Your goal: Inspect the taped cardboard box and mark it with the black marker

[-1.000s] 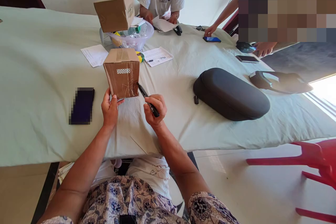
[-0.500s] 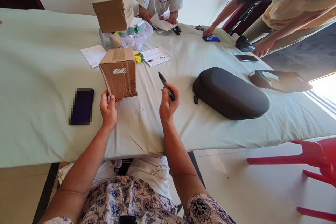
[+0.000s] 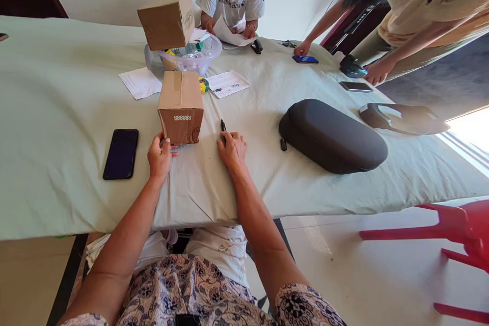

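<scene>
A long table covered in pale green cloth [image 3: 69, 112] fills the view, with a red plastic chair [image 3: 458, 229] at lower right; a seated person in a white striped-sleeve shirt [image 3: 229, 0] occupies the far side; a standing person in a beige top [image 3: 416, 10] leans in from upper right, both hands down on the table.

A cardboard box [image 3: 181, 108], sealed with brown tape, stands on the cloth directly ahead of the wearer, between the two hands; a second cardboard box [image 3: 166, 20] sits tilted on a clear plastic bowl [image 3: 183, 56], which holds assorted items. A dark hard-shell case [image 3: 332, 136] lies right of centre; a black smartphone [image 3: 120, 154] lies left of the near box.

The left hand [image 3: 159, 158] touches the near lower edge of the box, fingers slightly curled; whether it grips the box cannot be determined. The right hand [image 3: 232, 152] rests palm-down on the cloth, just right of the box, clenched lightly on a black pen [image 3: 223, 126]; only the pen's tip shows beyond the fingers.

Two printed sheets [image 3: 228, 84] lie behind the box, one on either side; a yellow-green tape roll [image 3: 202, 85] lies at its far right corner.
</scene>
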